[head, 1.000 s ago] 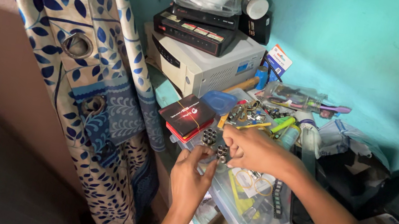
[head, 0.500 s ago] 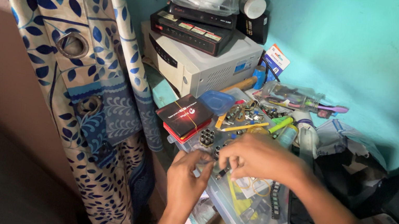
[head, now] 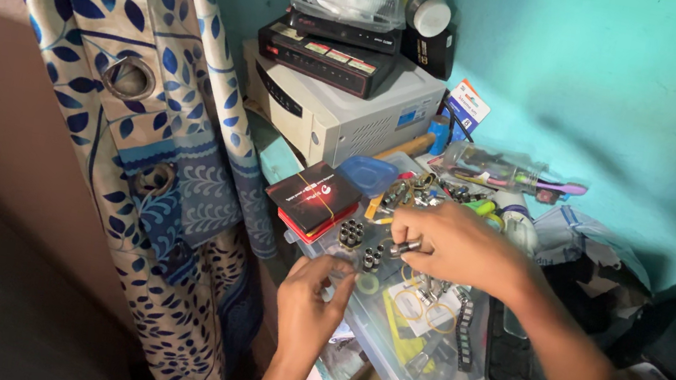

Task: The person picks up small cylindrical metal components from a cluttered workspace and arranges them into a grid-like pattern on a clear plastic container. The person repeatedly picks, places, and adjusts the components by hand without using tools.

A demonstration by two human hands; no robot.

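A small metal socket (head: 404, 246) is pinched by the curled fingers of the right hand (head: 450, 244) above the clear plastic box (head: 419, 367), whose near edge is touched by the half-open left hand (head: 313, 295), which holds nothing.

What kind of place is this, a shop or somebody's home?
Probably a cluttered corner of a home used for repairs: a leaf-print curtain, stacked electronics boxes on a white power unit, and a clear organizer box of small metal parts.
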